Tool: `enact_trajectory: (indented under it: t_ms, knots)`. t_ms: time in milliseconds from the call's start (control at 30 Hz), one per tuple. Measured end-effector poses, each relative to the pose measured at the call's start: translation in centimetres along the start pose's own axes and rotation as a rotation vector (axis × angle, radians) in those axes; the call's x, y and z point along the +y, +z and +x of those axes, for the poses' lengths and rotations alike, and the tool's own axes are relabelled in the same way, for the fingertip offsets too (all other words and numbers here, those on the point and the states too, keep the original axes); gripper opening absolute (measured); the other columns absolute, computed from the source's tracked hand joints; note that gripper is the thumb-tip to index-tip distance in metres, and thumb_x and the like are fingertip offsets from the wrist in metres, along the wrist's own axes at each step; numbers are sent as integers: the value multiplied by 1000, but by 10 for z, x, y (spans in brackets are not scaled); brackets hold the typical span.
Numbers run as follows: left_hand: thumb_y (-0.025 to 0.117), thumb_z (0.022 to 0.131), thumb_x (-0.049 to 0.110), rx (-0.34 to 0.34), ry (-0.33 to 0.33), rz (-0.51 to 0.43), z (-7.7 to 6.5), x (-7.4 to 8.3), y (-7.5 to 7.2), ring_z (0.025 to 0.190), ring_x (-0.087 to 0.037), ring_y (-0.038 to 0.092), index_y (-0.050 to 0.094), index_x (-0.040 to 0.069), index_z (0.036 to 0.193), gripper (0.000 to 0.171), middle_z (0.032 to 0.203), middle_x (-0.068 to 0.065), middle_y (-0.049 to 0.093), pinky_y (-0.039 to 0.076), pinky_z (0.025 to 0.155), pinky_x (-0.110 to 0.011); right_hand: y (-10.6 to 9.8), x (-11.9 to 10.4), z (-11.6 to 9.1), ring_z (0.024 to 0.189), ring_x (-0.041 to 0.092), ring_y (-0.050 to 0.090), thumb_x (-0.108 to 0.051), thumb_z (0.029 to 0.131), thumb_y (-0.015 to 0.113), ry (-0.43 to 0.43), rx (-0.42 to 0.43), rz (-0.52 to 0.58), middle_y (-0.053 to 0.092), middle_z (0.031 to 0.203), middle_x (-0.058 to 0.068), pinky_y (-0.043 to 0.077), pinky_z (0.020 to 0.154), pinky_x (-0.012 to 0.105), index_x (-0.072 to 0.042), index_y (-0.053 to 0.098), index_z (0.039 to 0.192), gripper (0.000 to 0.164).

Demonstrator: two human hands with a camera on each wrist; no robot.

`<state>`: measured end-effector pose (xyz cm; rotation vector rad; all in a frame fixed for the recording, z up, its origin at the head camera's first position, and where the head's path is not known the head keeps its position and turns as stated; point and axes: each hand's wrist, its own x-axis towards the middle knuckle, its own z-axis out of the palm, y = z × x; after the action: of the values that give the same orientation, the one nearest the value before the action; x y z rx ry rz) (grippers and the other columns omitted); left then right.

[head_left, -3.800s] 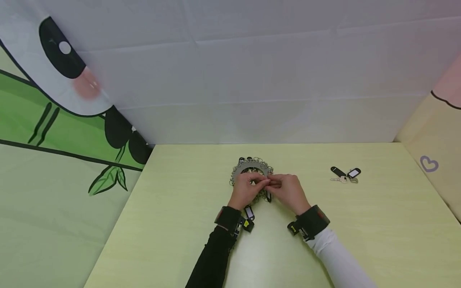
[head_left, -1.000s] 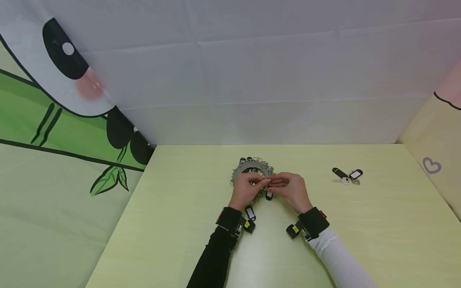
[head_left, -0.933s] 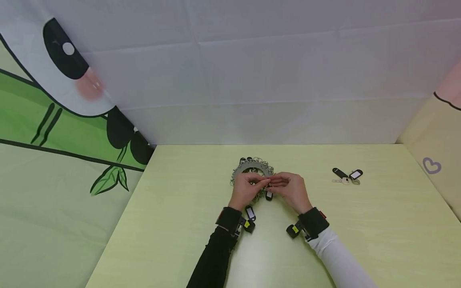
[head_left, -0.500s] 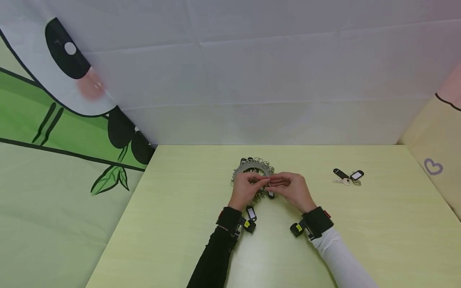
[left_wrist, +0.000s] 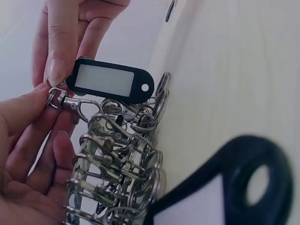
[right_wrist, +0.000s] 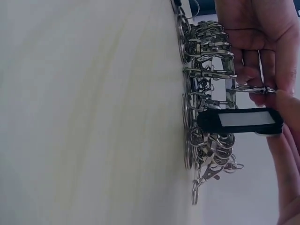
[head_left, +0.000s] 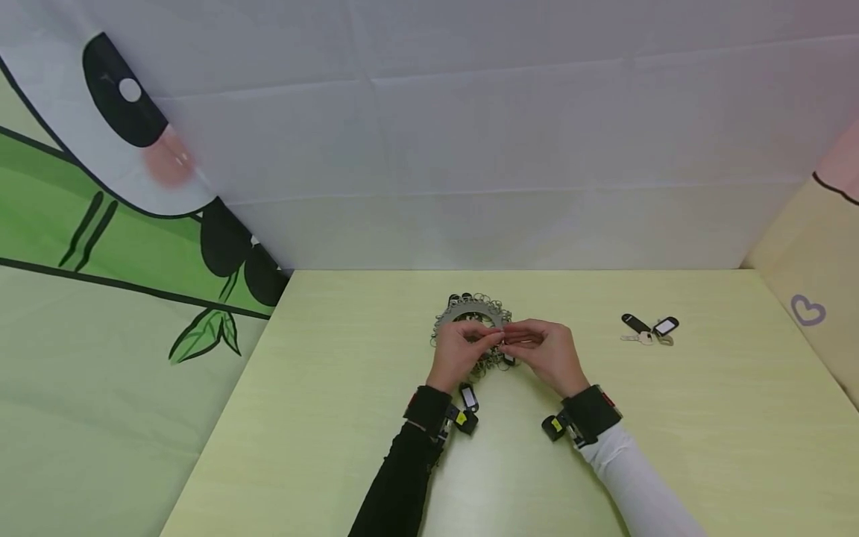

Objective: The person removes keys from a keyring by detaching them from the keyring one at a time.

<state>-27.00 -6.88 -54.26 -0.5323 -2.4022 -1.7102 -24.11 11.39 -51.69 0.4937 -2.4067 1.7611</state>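
Observation:
A round grey ring holder [head_left: 475, 306] hung with several metal swivel clasps [left_wrist: 117, 136] stands on the table. My left hand [head_left: 459, 356] pinches the swivel end of one clasp [left_wrist: 70, 103] at the holder's near right side. Thumb and fingers of my right hand [head_left: 546, 358] pinch a small split ring right beside it; the fingertips mostly hide that ring. A black key tag [left_wrist: 105, 80] with a white label hangs at the right hand's fingertips, next to the clasp. Whether the tag's ring is joined to the clasp I cannot tell.
Another black key tag [head_left: 468, 397] hangs or lies near the left wrist, blurred large in the left wrist view. Off to the right lie two black key tags [head_left: 666, 326] with keys [head_left: 645, 338]. A fabric backdrop [head_left: 470, 171] rises behind the table [head_left: 349, 447].
The tag below the right hand has swung up and right, now partly hidden by the fingers. My right hand has shifted slightly right. The left hand holds nearly the same place.

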Motion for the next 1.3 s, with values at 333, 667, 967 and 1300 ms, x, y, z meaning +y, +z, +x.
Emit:
enact_trajectory:
  t_ms: [333,667,967,1300]
  knots:
    - [77,83,16,-2,-44,-115,-2,7,2,71,-26,66,78,3,88,13,85,-19,76,46,56,-22,-5,-18,-6,90,32,71,4,79,77,-45,4,-8,72,107,27,60,73,23,9,68,114,37]
    - [78,84,18,-23,-47,-94,-2,2,-1,71,-11,68,79,8,87,11,86,-15,77,50,57,-20,-14,-23,-4,90,28,69,3,80,76,-142,105,-148,73,96,21,59,70,18,0,76,101,21]
    - [78,83,18,-25,-48,-98,-5,0,-2,70,-14,69,79,9,87,10,86,-14,78,49,56,-19,-45,19,5,84,17,67,-6,82,78,-112,271,-212,74,90,15,51,66,5,-7,78,96,14]
    - [74,85,5,-66,-10,-99,-12,15,-8,78,-30,70,77,-1,91,9,90,-23,75,59,66,-34,-97,32,-4,83,2,57,-13,86,76,80,482,-351,74,94,15,43,60,18,-8,78,98,14]
